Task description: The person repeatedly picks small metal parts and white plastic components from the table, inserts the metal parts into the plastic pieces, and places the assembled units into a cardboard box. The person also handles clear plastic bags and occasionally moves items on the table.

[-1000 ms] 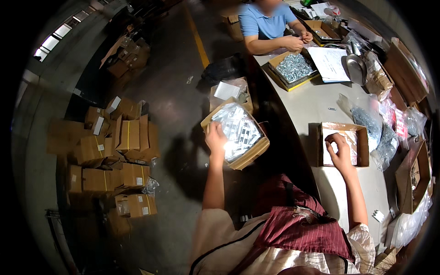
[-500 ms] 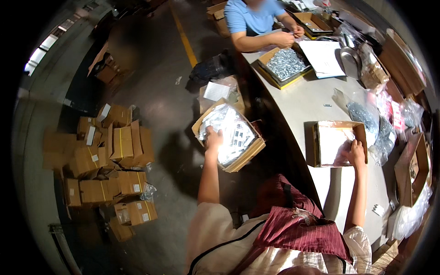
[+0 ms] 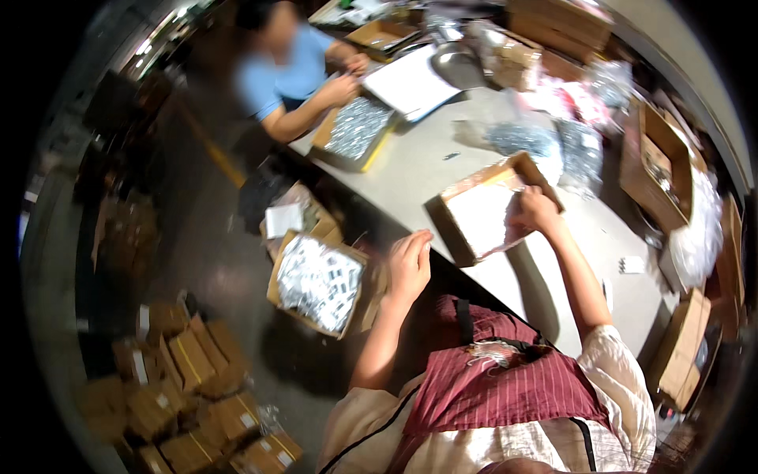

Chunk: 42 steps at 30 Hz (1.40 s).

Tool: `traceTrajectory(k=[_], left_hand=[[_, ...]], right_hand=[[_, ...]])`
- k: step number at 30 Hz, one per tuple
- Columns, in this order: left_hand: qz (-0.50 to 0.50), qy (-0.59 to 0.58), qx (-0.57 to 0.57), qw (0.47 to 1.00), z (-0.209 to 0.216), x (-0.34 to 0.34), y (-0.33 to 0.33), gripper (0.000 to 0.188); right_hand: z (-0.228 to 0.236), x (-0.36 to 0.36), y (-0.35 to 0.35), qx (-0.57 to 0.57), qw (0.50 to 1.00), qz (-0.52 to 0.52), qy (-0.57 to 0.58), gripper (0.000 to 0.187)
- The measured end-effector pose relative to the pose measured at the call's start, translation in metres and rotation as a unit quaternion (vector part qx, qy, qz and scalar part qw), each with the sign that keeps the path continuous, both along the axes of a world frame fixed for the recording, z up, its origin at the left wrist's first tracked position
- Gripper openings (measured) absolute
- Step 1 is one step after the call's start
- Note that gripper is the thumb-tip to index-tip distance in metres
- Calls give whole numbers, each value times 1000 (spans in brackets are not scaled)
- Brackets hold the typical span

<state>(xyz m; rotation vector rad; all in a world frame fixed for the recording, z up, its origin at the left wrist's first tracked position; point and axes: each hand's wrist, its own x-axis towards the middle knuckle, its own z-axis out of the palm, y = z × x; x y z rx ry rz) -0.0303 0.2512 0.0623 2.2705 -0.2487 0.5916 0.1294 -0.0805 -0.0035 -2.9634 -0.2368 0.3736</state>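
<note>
My left hand (image 3: pixel 410 265) hangs in the air between the table and a carton of silvery packets (image 3: pixel 320 284). Its fingers are loosely extended, close together, and nothing shows in them. Over the near right corner of a shallow cardboard box (image 3: pixel 466 241) on the table, my right hand (image 3: pixel 537 209) reaches in. The fingers curl down against clear plastic and a bright white surface (image 3: pixel 483 212) inside; their tips are partly hidden, and what they hold cannot be made out.
Across the table a person in blue (image 3: pixel 304 71) works beside a box of small metal parts (image 3: pixel 355 130) and white papers (image 3: pixel 414 79). Plastic bags of parts (image 3: pixel 517 142) and an open carton (image 3: pixel 655 162) line the far right. Cardboard boxes (image 3: pixel 189 363) are piled on the floor, left.
My left hand has lifted out of the carton of silvery packets and moved right toward the table. My right hand stays at the shallow box. The view has turned to the right.
</note>
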Motion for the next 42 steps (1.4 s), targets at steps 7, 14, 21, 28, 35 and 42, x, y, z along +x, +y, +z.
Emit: traceTrajectory(k=[7, 14, 21, 28, 35, 42], left_hand=[[-144, 10, -17, 989, 25, 35, -74, 13], [-190, 21, 27, 981, 27, 73, -131, 57], [-329, 10, 39, 943, 24, 66, -203, 41], [-438, 286, -142, 840, 21, 33, -228, 27], [-367, 320, -205, 849, 22, 24, -228, 12], [-300, 356, -126, 876, 61, 31, -230, 22]], right_hand=[[19, -9, -20, 215, 971, 59, -91, 21], [54, -52, -45, 632, 761, -138, -54, 30], [98, -130, -72, 729, 648, -220, 11, 41], [118, -202, -92, 509, 852, -117, -33, 59], [82, -236, -97, 553, 788, -269, 14, 15], [89, -256, -88, 669, 678, -272, 139, 11]])
